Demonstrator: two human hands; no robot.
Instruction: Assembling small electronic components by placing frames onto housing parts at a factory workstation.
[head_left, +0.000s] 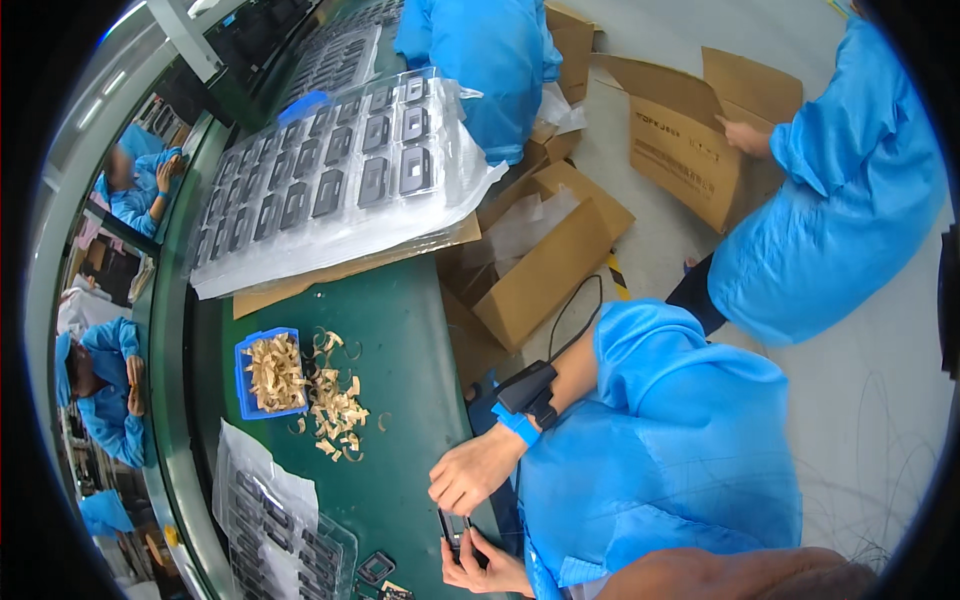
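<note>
Head view, looking down the edge of a dark green table point(400, 330). The person's 2 bare hands meet at the lower centre. The left hand point(478, 468), wearing a blue wrist strap point(516, 424) that carries a small black device point(527, 388), is loosely curled above a small dark rectangular part point(452, 525); its fingers point(445, 497) touch the part's upper end. The right hand point(482, 567) lies directly below, and its fingers close around the part's lower end. The part therefore sits between the 2 hands, its long axis running roughly from one hand to the other; how firmly either hand grips it cannot be told at this size.

Left of the fingers, near them, lies 1 clear plastic blister tray point(285, 530) holding dark parts in rows, with 2 loose dark parts point(376, 567) just beside it. Farther up and left stands 1 blue plastic bin point(268, 372) filled with tan curled scraps, and a scatter of the same tan scraps point(338, 405) lies beside it on the table. Well beyond the fingers is 1 stack of clear trays point(330, 175) on cardboard. To the right are 2 open cardboard boxes point(545, 265), and a co-worker in a blue smock point(840, 190) handles a 3rd point(690, 130).
</note>
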